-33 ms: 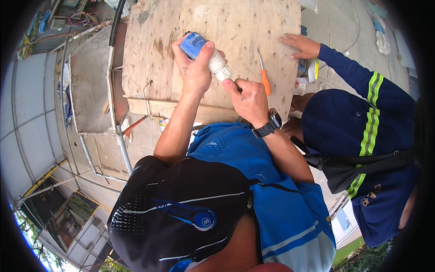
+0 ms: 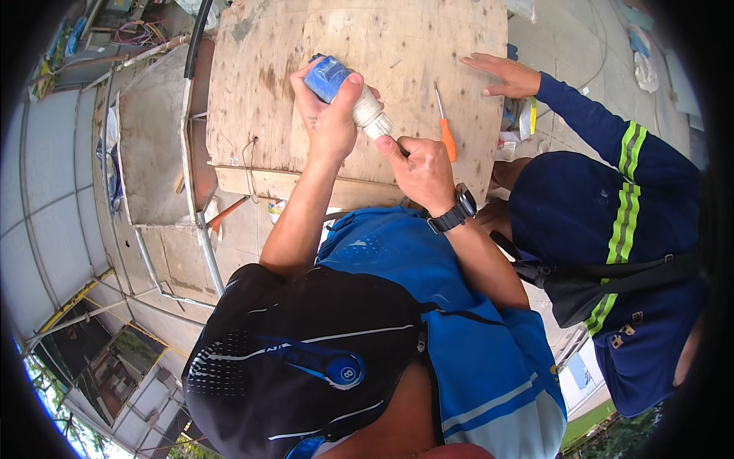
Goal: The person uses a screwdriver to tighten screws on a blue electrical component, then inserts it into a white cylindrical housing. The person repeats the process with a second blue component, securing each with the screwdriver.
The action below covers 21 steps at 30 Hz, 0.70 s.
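Above the wooden board, my left hand (image 2: 333,126) is wrapped round a blue-and-white industrial plug (image 2: 365,111). Its blue end points up and left, while the white ribbed body tapers toward my other hand. My right hand (image 2: 425,170), with a black watch on the wrist, is closed at the narrow white end. A short dark piece, seemingly a cable, shows between its thumb and fingers; the rest is hidden in the fist. To the right of this hand, a screwdriver (image 2: 447,138) with an orange handle lies on the board, its shaft pointing away from me.
The stained plywood board (image 2: 260,92) fills the area under my hands. A co-worker's hand (image 2: 508,76) extends over its right edge, from a navy sleeve with reflective stripes. At left stands a metal-framed panel (image 2: 153,145). A thin wire loop (image 2: 251,164) hangs at the board's near edge.
The co-worker's hand has shifted slightly left over the board, its fingers at a different angle. My hands and the plug have barely moved.
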Motion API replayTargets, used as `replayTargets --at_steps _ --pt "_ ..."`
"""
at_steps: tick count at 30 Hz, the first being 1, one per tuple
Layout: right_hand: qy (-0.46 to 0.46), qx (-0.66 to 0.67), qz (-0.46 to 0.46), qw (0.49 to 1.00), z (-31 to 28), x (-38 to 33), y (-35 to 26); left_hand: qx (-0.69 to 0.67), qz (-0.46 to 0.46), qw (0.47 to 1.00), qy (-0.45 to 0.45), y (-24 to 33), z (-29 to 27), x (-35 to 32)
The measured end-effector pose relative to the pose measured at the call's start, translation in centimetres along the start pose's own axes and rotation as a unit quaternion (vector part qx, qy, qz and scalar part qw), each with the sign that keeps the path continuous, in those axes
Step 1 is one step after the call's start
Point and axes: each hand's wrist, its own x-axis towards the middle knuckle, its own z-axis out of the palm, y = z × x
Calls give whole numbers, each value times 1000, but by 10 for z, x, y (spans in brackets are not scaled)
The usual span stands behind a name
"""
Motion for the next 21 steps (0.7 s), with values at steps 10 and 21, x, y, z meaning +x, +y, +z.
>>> replayTargets --at_steps 10,21 --pt "71 -215 126 966 43 24 197 66 195 967 -153 36 -12 -14" --pt "82 -88 -130 984 -59 -2 128 247 338 890 -179 42 -5 -23"
